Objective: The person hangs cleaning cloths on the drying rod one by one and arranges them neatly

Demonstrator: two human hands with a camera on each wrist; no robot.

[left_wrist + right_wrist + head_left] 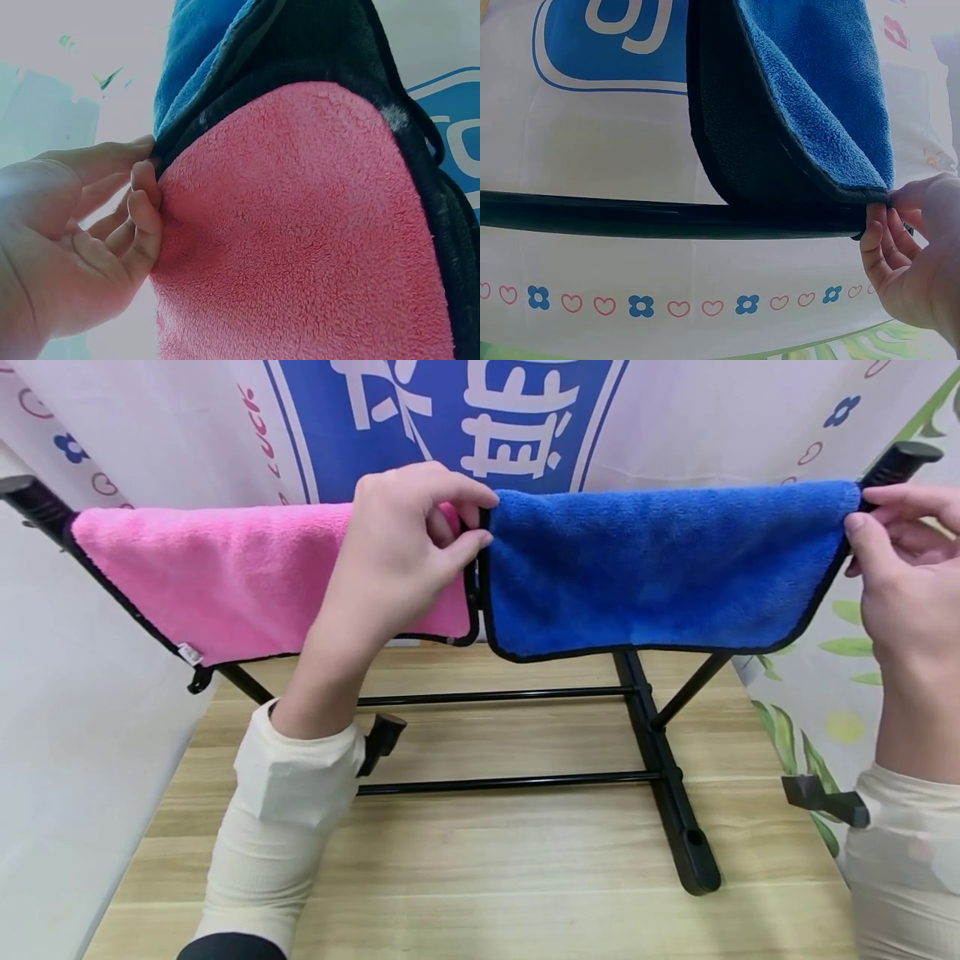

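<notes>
A blue towel with black edging hangs folded over the top of a black rack. My left hand pinches its upper left edge between thumb and fingers, right beside a pink towel. At the far end, my right hand pinches the upper right edge, close to the rack's end cap. The pink towel hangs over the left half of the same rack, partly hidden behind my left hand and forearm. In the right wrist view the blue towel's back layer hangs apart from its front layer.
The rack stands on a wood-grain table, with two thin crossbars low down. Behind it hangs a white printed curtain with a blue panel. A white wall borders the left side. Dark wrist mounts stick out from both sleeves.
</notes>
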